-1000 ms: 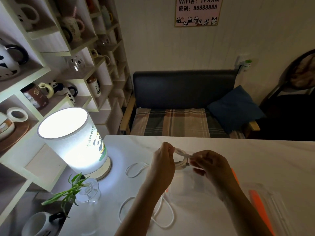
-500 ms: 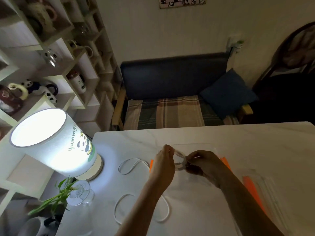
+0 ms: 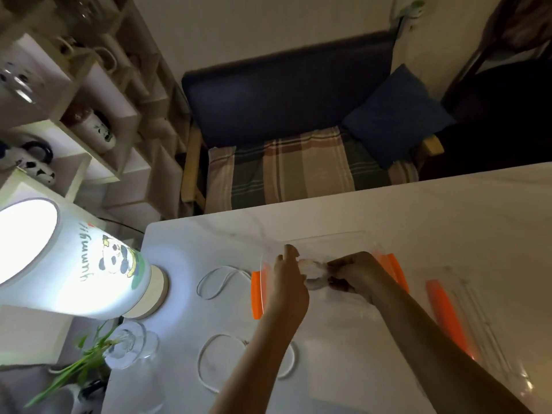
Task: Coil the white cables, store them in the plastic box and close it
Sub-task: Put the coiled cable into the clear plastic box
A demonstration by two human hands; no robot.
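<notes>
**Coiling a white cable over the open plastic box**

Lying nearest on the desk [image 3: 448,222], one loose white cable [image 3: 209,363] forms a wide loop, partly hidden under the left forearm. Left of it stands a glass vase [image 3: 128,348] with green leaves. To the right, the clear lid [image 3: 478,324] with an orange clip lies flat, apart from the box.

Mid-desk: both hands meet over the clear plastic box [image 3: 263,282], which is open and has orange clips on its left and right sides. Left hand [image 3: 289,282] is closed in a pinch on one side of a small coiled cable [image 3: 313,273]; fingers curled, thumb side up. Right hand [image 3: 355,273] is likewise closed on the coil's other side. Coil is held above the box interior; contact with the box floor cannot be determined, image blurred.

A second loose cable [image 3: 215,282] lies looped just left of the box.

Far left: lit lamp [image 3: 74,264] with panda print. Beyond the desk edge: bench seat [image 3: 283,174] with plaid cushion, blue pillow [image 3: 397,115], shelves [image 3: 89,121] holding mugs.
</notes>
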